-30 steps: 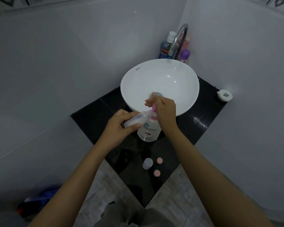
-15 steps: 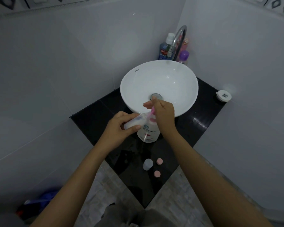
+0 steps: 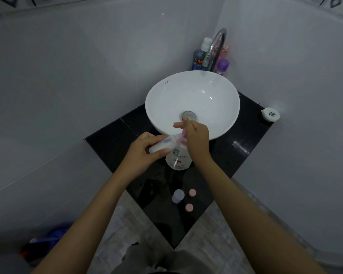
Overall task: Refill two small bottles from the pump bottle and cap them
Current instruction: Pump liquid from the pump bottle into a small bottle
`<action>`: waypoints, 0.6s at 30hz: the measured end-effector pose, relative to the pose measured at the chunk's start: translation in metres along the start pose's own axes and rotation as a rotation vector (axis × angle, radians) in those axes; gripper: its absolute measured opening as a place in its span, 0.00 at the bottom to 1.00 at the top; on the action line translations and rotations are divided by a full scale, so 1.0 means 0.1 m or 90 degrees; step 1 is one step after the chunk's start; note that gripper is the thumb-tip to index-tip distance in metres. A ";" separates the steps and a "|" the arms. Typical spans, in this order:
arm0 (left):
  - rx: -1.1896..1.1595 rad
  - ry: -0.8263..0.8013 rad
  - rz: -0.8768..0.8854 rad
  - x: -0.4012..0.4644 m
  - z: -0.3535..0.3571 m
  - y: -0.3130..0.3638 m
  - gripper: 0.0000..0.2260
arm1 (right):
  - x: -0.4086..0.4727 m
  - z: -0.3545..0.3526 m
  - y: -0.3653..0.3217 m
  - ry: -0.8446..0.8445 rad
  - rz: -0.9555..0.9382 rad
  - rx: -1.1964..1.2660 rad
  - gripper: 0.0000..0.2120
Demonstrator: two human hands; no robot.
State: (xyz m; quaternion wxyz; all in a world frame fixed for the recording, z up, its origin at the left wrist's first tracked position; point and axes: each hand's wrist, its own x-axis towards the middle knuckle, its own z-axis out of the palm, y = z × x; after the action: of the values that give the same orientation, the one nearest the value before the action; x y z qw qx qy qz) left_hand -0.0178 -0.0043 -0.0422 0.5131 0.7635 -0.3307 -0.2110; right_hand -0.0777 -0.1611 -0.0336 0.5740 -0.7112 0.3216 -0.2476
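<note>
A white pump bottle (image 3: 179, 159) with a pink pump head stands on the black counter (image 3: 115, 135) in front of the sink. My left hand (image 3: 145, 153) grips a small clear bottle (image 3: 162, 144), tilted on its side with its mouth at the pink spout. My right hand (image 3: 196, 138) rests on top of the pump head, fingers curled over it. A second small bottle (image 3: 178, 195) stands uncapped near the counter's front corner, with two pink caps (image 3: 192, 192) (image 3: 189, 207) lying beside it.
A white basin (image 3: 192, 91) sits behind the pump bottle, with a curved tap (image 3: 214, 46) and several toiletry bottles (image 3: 200, 56) in the corner. A small white lidded tub (image 3: 270, 114) is at the counter's right corner. Tiled walls close in on both sides.
My right hand and the pump head have risen slightly over the pump bottle. The small bottle stays at the spout in my left hand.
</note>
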 end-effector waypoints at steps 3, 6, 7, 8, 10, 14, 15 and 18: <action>-0.019 0.001 0.000 0.00 -0.01 0.01 0.18 | 0.06 -0.04 -0.09 -0.003 -0.009 -0.035 0.17; -0.023 -0.004 0.004 0.01 0.00 0.02 0.17 | 0.03 -0.03 -0.08 0.000 -0.016 -0.015 0.19; -0.024 -0.007 0.004 0.01 0.01 0.02 0.17 | 0.02 -0.03 -0.06 0.003 -0.013 0.003 0.19; -0.026 -0.009 0.002 0.01 0.01 0.02 0.17 | 0.01 -0.02 -0.04 0.008 -0.009 0.021 0.18; -0.018 -0.012 -0.003 0.01 0.02 0.01 0.17 | 0.01 -0.01 0.00 0.015 -0.004 0.037 0.18; 0.000 -0.013 -0.005 0.01 0.03 -0.01 0.17 | -0.04 0.00 0.03 0.003 -0.018 0.000 0.18; -0.004 -0.011 -0.004 0.01 0.03 -0.01 0.17 | -0.05 -0.01 0.01 -0.002 -0.011 -0.002 0.18; -0.014 -0.016 -0.005 -0.01 0.00 0.00 0.18 | -0.01 -0.02 -0.08 -0.005 0.025 -0.002 0.19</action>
State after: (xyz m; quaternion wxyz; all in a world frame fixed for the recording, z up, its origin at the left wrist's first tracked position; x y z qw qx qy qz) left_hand -0.0184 -0.0036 -0.0418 0.5167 0.7562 -0.3316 -0.2263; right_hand -0.0784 -0.1611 -0.0251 0.5791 -0.7066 0.3333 -0.2329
